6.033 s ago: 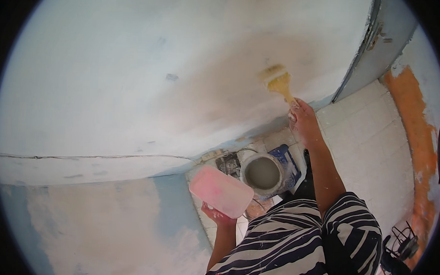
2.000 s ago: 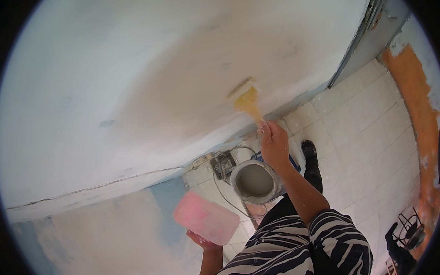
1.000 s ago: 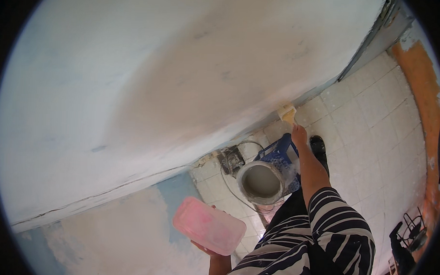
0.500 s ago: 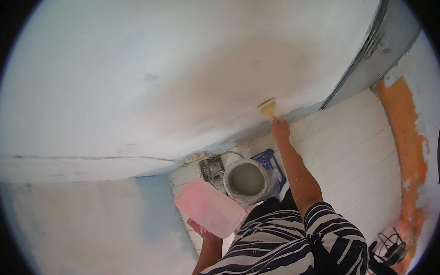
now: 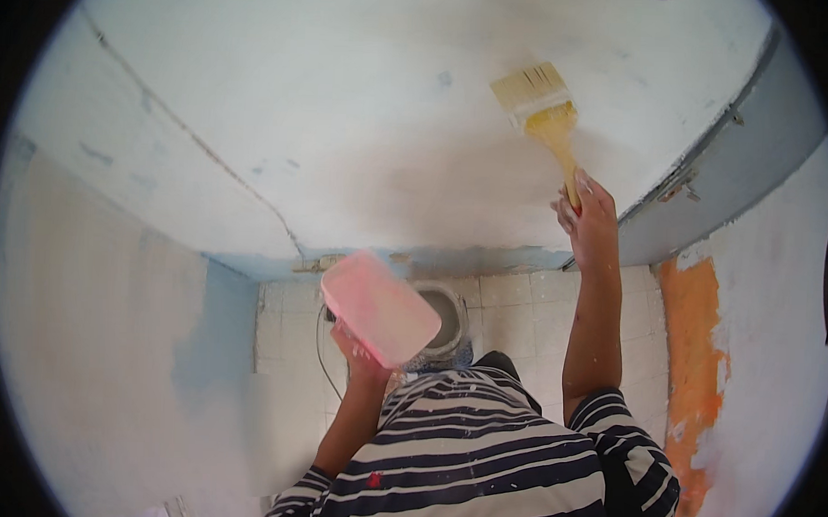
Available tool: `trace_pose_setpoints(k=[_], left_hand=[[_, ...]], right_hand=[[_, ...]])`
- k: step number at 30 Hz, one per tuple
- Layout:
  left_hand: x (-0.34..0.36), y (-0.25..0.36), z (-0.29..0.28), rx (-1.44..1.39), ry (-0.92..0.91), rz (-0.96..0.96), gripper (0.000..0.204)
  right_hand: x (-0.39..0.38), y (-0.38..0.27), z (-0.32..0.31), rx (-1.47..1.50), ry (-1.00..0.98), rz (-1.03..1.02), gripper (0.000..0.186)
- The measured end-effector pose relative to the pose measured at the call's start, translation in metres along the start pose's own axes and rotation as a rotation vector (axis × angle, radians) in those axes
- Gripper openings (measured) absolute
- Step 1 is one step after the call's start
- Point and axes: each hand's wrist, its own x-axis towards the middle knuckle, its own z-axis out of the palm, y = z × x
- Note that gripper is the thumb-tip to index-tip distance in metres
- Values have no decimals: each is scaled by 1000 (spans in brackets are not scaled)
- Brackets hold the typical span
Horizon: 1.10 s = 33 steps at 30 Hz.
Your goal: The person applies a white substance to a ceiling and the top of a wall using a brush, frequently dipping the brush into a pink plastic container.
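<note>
My right hand (image 5: pixel 587 217) is closed round the handle of a wide yellow paintbrush (image 5: pixel 551 127). The pale bristles point up and to the left, at the whitish wall (image 5: pixel 364 129); I cannot tell whether they touch it. Paint flecks mark my fingers. Lower and to the left, my left hand (image 5: pixel 361 352) grips a pink plastic tub (image 5: pixel 380 307) from below and its near side. A pale coating shows inside the tub. Behind it, partly hidden, a bucket (image 5: pixel 457 337) of greyish liquid stands on the floor.
White tiles cover the floor (image 5: pixel 512 317). A cable (image 5: pixel 320 351) lies left of the bucket. At the right are a grey door (image 5: pixel 718 169) and a wall with an orange patch (image 5: pixel 694 323). The left wall (image 5: pixel 112 294) has a blue patch (image 5: pixel 215 334).
The brush and my right hand have risen from low on the wall to much higher up. The view has turned, and the tub now overlaps the bucket.
</note>
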Motion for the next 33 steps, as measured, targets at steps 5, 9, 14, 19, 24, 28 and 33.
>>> trace_pose_setpoints(k=[5,9,14,19,24,28,33], left_hand=[[-13,-6,24,-181,-58,44,45],[-24,-29,40,-61,45,78,51],[-46,-68,61,-111,48,8,56],[-68,-118,61,-167,13,-32,58],[-97,-137,41,-151,38,-59,65],[-124,-122,40,-116,92,-11,66],[-160,-91,2,57,143,116,69]], right_hand=[[-69,18,-8,-70,-138,57,30],[-108,20,-26,-73,-223,56,34],[-149,2,-71,-150,-328,57,32],[-165,-6,-113,-13,-420,61,31],[-170,-6,-121,-195,-412,150,29],[-181,-4,-105,-225,-511,143,28],[-196,4,-62,-123,-695,141,30]])
